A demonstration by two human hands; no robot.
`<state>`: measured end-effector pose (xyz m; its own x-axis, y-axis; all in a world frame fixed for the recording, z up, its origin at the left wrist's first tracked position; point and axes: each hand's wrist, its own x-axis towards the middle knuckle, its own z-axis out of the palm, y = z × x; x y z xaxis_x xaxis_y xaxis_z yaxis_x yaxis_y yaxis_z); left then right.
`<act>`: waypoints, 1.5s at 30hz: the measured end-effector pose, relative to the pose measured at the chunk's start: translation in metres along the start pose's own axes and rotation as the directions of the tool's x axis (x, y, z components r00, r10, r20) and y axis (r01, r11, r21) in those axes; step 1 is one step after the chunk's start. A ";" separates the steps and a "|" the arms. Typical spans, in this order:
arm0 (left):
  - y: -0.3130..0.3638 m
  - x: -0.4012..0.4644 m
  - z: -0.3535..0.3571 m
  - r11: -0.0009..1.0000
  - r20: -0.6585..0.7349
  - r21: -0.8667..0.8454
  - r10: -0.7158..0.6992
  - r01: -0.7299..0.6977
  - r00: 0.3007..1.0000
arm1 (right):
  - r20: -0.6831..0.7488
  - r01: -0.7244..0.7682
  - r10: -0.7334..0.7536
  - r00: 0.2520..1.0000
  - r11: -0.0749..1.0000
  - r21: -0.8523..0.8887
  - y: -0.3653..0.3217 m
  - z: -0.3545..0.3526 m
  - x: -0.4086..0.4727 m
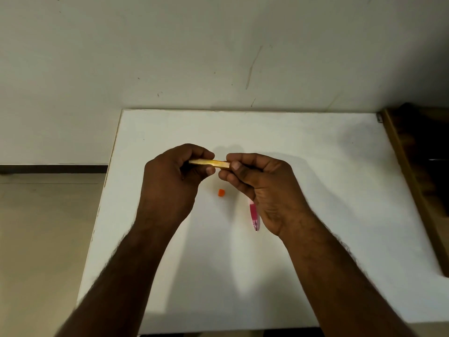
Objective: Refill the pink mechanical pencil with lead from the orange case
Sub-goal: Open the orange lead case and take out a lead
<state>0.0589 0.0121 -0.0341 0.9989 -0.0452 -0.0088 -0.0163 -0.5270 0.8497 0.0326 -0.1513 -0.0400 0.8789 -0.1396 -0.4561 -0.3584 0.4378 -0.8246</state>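
The orange lead case (211, 163) is a thin translucent yellow-orange bar held level above the white table (303, 147). My left hand (173, 171) grips its left end. My right hand (262, 181) pinches its right end between thumb and forefinger. The pink mechanical pencil (254, 214) is tucked in my right palm, its tip pointing down toward me; its upper part is hidden by the hand. A small orange cap (221, 192) lies on the table just below the case, between my hands.
The table's left edge drops to a beige floor (43, 227). A white wall (218, 57) stands behind the table. Dark wooden furniture (420, 171) borders the table's right side.
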 end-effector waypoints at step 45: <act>-0.008 0.003 0.000 0.845 -0.010 -0.488 -0.256 0.218 0.967 | -0.215 0.188 -0.188 0.958 0.982 -0.017 -0.028 -0.029 0.009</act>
<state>0.0624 0.0160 -0.0408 0.9703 0.0997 -0.2205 0.2255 -0.0415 0.9734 0.0414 -0.1903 -0.0307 0.8418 -0.4071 -0.3545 -0.1918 0.3883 -0.9013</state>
